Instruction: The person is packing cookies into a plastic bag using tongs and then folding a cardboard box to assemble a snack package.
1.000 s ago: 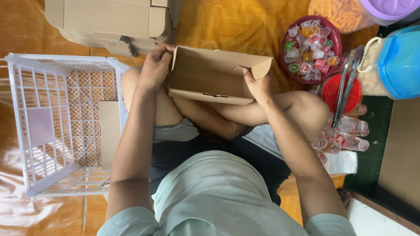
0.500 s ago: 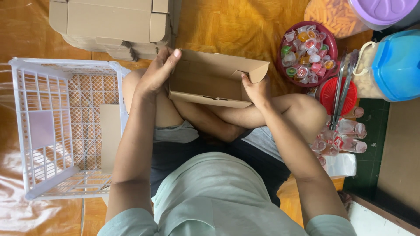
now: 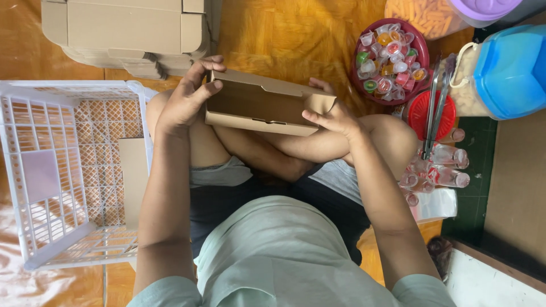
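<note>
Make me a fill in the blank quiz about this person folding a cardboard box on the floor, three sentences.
1. Both hands, the left hand and the right hand, hold one brown cardboard ____.
2. The white plastic crate lies at the person's ____ side.
3. The metal tongs rest across a ____ lid.

Missing words: box; left; red

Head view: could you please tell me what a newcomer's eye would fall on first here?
Probably the brown cardboard box at centre, held over the crossed legs by the left hand and right hand. Next, the red bowl of colourful jelly cups at upper right, and the white plastic basket at left.
</note>
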